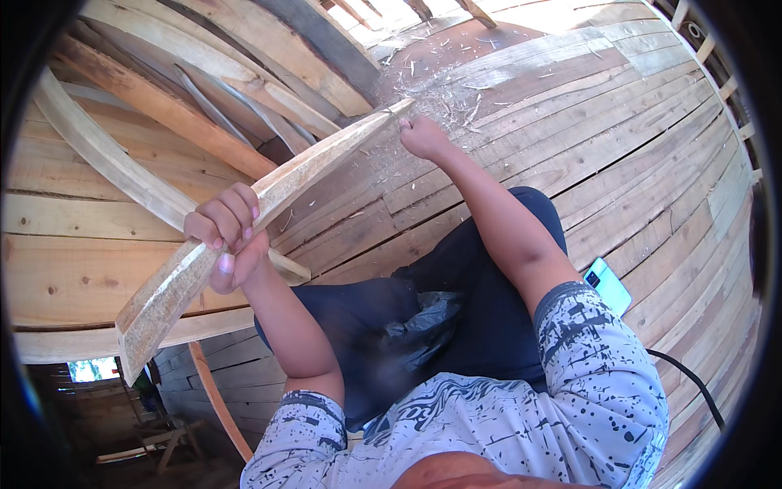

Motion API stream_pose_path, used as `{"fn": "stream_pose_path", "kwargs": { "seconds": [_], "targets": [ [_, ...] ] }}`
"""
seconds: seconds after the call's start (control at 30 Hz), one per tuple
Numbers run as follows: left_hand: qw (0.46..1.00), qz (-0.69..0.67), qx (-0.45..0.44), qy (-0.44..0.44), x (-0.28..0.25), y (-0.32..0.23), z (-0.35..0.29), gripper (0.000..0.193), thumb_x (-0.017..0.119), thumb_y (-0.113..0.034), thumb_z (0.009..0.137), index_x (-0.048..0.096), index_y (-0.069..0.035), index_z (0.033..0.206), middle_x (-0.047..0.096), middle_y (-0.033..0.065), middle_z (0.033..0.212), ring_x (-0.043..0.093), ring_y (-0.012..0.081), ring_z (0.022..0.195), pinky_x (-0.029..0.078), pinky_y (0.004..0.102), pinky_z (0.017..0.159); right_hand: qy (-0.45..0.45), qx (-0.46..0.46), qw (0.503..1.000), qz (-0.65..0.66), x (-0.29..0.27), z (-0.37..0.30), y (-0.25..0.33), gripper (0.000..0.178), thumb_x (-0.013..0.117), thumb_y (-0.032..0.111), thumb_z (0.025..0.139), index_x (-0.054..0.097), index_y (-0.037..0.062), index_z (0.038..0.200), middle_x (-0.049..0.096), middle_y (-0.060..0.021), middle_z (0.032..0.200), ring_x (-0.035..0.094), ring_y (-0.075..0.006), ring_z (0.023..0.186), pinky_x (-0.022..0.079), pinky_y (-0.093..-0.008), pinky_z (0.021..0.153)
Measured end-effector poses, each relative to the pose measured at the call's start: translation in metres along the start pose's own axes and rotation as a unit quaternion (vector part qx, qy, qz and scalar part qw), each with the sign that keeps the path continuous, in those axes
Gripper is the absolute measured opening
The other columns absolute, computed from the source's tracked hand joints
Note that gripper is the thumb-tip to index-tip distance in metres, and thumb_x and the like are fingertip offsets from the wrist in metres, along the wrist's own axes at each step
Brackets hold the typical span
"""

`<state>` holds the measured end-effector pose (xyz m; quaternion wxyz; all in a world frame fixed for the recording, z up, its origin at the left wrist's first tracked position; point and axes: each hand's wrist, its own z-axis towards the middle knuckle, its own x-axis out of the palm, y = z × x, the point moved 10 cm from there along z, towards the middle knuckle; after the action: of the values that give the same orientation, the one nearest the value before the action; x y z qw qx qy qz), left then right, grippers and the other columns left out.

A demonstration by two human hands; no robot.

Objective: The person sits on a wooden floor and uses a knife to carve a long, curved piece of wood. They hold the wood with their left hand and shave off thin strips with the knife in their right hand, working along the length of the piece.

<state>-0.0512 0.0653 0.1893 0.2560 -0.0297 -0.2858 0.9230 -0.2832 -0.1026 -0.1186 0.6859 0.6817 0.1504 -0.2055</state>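
A long, tapered piece of pale wood [295,173] slants across the left half of the view, its broad end near and left, its narrow tip far and right. My left hand [231,232] is wrapped round it, closer to the broad end. Close beside the narrow tip is my right hand [423,138], its fingers curled closed. Whatever it may hold is hidden, and I cannot tell whether it touches the wood. Dark crumpled material [423,322] lies between my bent legs.
Curved timber [122,167] and several leaning boards [236,49] crowd the left. Wood shavings [464,106] litter the plank floor [570,167] beyond my right hand. A light-blue phone [609,287] lies by my right side, near a black cable [694,379]. At lower left, the planking ends above a lower area.
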Motion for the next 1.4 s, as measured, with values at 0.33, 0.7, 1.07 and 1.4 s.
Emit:
{"fn": "stream_pose_path", "kwargs": {
  "seconds": [0.33, 0.7, 1.07, 1.4],
  "targets": [
    [0.999, -0.033, -0.005, 0.038, -0.029, 0.005, 0.003, 0.024, 0.067, -0.023, 0.072, 0.044, -0.02, 0.077, 0.042, -0.0067, 0.062, 0.041, 0.0091, 0.058, 0.036, 0.0269, 0.063, -0.036, 0.041, 0.998, -0.014, 0.011, 0.019, -0.042, 0.05, 0.044, 0.035, 0.1, 0.066, -0.0056, 0.08, 0.066, -0.0303, 0.081, 0.065, -0.0464, 0.085, 0.049, -0.0526, 0.081],
    [0.997, -0.044, 0.036, -0.052, -0.091, -0.002, -0.022, 0.023, 0.069, -0.023, 0.071, 0.047, -0.021, 0.076, 0.045, -0.0081, 0.059, 0.043, 0.0075, 0.054, 0.036, 0.025, 0.059, 0.006, 0.022, 0.997, -0.068, 0.024, 0.023, -0.001, 0.048, 0.046, 0.033, 0.099, 0.066, -0.0059, 0.08, 0.065, -0.0288, 0.076, 0.065, -0.0459, 0.077, 0.049, -0.0536, 0.075],
    [0.993, -0.073, 0.038, -0.09, -0.127, -0.004, -0.038, 0.026, 0.071, -0.022, 0.07, 0.046, -0.021, 0.073, 0.044, -0.0092, 0.056, 0.042, 0.0063, 0.051, 0.035, 0.0243, 0.059, 0.016, 0.068, 0.99, -0.124, 0.033, 0.031, -0.019, 0.048, 0.045, 0.034, 0.099, 0.068, -0.0055, 0.084, 0.067, -0.0285, 0.08, 0.066, -0.046, 0.083, 0.05, -0.0547, 0.08],
    [0.991, -0.055, 0.04, -0.112, -0.14, -0.009, -0.047, 0.024, 0.067, -0.021, 0.073, 0.043, -0.021, 0.077, 0.044, -0.0079, 0.06, 0.042, 0.0078, 0.056, 0.033, 0.0264, 0.061, 0.107, -0.022, 0.991, -0.079, 0.052, 0.014, 0.054, 0.046, 0.048, 0.034, 0.099, 0.065, -0.0035, 0.079, 0.063, -0.0291, 0.073, 0.063, -0.0474, 0.077, 0.048, -0.0543, 0.073]
  ]
}}
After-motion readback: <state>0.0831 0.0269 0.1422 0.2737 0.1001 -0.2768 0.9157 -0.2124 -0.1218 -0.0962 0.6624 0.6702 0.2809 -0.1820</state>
